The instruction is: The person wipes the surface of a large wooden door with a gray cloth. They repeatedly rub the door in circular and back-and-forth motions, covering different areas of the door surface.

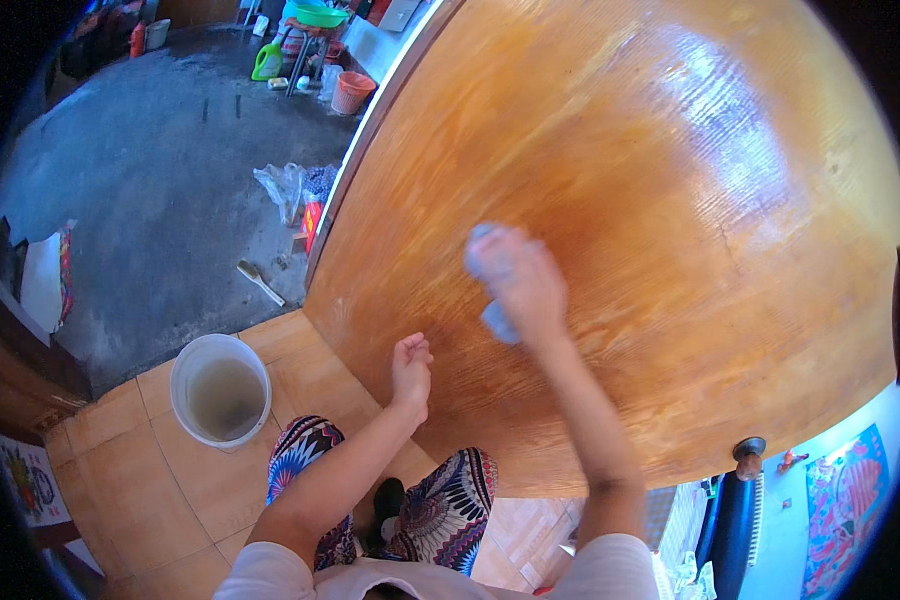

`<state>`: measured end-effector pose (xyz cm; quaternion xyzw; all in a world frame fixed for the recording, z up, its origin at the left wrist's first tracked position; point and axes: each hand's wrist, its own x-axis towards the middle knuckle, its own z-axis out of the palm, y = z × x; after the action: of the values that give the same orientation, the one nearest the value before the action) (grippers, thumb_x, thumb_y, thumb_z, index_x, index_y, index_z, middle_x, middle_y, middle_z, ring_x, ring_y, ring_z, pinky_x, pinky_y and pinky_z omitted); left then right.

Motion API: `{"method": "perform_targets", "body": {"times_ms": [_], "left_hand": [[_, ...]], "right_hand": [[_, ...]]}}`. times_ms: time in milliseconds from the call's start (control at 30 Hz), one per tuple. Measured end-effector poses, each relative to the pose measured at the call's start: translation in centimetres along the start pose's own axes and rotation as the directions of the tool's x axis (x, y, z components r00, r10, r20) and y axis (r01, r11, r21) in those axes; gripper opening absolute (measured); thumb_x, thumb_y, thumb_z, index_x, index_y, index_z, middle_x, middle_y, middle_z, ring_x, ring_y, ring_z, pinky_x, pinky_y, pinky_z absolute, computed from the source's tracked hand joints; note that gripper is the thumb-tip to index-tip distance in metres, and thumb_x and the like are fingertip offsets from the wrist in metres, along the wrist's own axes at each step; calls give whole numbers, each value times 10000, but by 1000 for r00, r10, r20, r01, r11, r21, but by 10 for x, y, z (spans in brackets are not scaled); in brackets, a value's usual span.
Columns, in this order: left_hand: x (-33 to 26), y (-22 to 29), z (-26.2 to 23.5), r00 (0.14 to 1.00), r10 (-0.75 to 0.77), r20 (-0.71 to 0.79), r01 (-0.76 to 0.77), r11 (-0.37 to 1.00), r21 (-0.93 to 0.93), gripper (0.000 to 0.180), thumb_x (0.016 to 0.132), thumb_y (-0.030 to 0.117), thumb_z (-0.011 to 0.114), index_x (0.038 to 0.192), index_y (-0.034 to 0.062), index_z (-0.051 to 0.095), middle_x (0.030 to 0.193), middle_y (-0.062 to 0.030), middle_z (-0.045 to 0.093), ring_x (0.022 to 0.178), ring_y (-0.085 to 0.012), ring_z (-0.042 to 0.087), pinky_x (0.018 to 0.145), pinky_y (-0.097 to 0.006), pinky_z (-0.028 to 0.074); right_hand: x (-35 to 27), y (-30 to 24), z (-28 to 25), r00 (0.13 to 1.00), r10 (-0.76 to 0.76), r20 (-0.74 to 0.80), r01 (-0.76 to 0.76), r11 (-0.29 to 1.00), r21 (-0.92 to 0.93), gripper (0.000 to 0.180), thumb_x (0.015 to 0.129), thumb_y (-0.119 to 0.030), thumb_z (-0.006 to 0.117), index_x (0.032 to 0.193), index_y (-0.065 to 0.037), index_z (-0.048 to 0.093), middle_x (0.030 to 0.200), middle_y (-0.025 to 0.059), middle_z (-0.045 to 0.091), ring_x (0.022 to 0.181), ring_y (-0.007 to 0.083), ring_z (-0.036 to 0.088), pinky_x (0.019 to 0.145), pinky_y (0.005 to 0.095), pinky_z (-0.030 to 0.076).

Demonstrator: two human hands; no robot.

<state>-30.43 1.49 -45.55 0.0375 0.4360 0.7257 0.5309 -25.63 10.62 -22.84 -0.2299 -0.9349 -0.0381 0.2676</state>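
My right hand presses a light blue-grey cloth against a large brown wooden door panel. Hand and cloth are slightly blurred by motion. Wet streaks shine on the wood around and above them. Lower and to the left, my left hand hovers in front of the panel with its fingers curled in, and nothing shows in it. On the tiles to my left stands a white bucket with murky water in it.
A brush lies on the dark floor beyond the orange tiles. Plastic bags rest by the door's edge. Farther back are an orange basket, a green jug and a stand with a green basin. A round doorknob sticks out at lower right.
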Motion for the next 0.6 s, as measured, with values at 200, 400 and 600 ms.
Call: {"method": "perform_targets", "body": {"times_ms": [200, 400, 600], "left_hand": [[-9, 4, 1, 994, -106, 28, 106, 994, -5, 299, 1031, 272, 581, 1319, 190, 569, 1237, 36, 629, 1027, -100, 585, 882, -324, 436], [-9, 15, 6, 993, -113, -32, 112, 993, -48, 326, 1064, 332, 527, 1355, 186, 540, 1276, 23, 618, 1051, -104, 585, 901, -329, 436], [-4, 12, 5, 996, -74, -42, 73, 997, -15, 349, 1083, 388, 499, 1362, 181, 534, 1280, 9, 620, 1055, -115, 592, 921, -335, 438]], "right_hand": [[118, 17, -133, 693, -480, -538, -13, 737, -676, 426, 936, -202, 694, 1354, -163, 624, 1244, 144, 666, 1157, 380, 625, 980, 471, 505], [108, 22, -8, 745, -503, -439, 71, 713, -697, 319, 939, -167, 652, 1253, -197, 700, 1257, 106, 669, 1168, 330, 625, 1012, 496, 481], [-46, 37, 142, 885, -441, 151, 464, 805, -370, 392, 895, -157, 584, 1268, -203, 695, 1320, 97, 647, 1320, 289, 559, 1129, 481, 428]]}}
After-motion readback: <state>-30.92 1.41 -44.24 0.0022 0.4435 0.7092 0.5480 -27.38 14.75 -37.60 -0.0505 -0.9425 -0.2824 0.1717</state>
